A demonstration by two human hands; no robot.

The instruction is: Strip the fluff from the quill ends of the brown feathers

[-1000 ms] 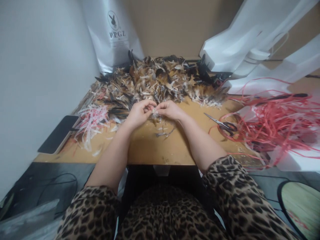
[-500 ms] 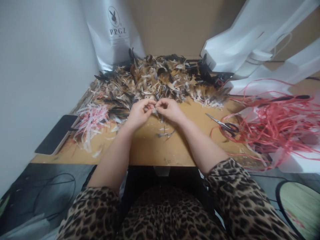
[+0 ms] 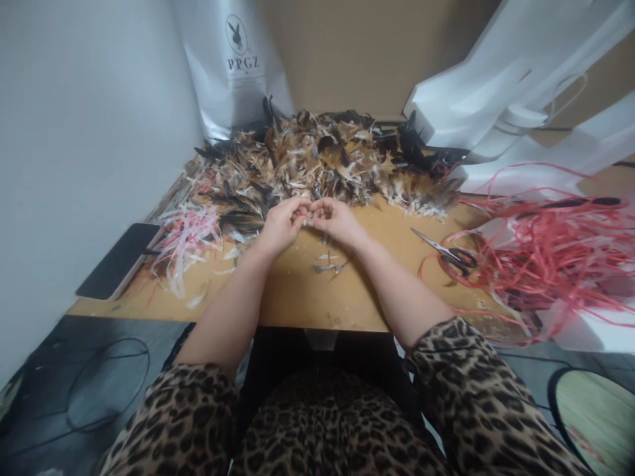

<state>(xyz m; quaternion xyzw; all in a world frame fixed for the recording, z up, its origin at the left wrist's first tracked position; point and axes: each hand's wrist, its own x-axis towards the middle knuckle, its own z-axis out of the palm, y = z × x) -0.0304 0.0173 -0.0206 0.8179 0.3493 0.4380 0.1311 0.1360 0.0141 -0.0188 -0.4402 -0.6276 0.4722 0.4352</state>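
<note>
Left hand [image 3: 282,226] and right hand [image 3: 338,222], fingertips closed around 1 small pale tuft [image 3: 309,219], less of it visible than before

Brown, black and cream feathers [image 3: 317,155] cover a yellow-brown tabletop [image 3: 317,297] beside a tangle of red-pink strands [image 3: 555,258]. Tan sleeves [image 3: 471,370] bear black leopard spots. Silvery-white plastic [image 3: 243,86] carries a dark rabbit-head logo [image 3: 237,36] and dark "PPGZ" lettering [image 3: 243,63].
</note>
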